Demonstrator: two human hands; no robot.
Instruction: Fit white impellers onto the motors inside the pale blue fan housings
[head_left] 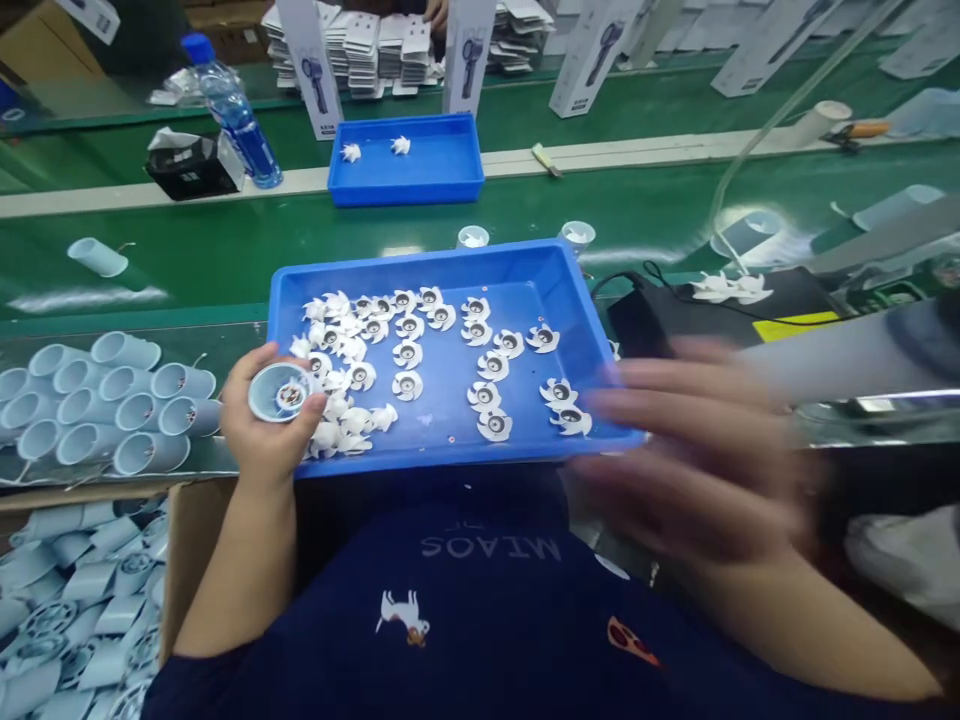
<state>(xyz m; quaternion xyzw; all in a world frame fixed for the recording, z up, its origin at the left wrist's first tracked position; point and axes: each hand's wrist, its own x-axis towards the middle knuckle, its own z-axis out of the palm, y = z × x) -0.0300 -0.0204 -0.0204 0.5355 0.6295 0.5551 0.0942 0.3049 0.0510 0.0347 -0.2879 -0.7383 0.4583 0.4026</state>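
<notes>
1. Over on the left of the green bench (225, 265), pale blue housings (97, 395) lie piled on their sides.
2. Left hand (266, 440) grips a housing (279, 392), open end up, at the blue tray's (450, 262) edge.
3. White impellers (409, 355) fill the tray, pretty neat rows.
4. Right hand (690, 450) is a total blur, can't tell if it's open or shut.

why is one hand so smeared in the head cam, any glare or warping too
Head view: the right hand is smeared by motion blur, while the left hand and the round white part it holds are sharp; pale glare streaks the green belt, and the wide lens bows its edges.
</notes>
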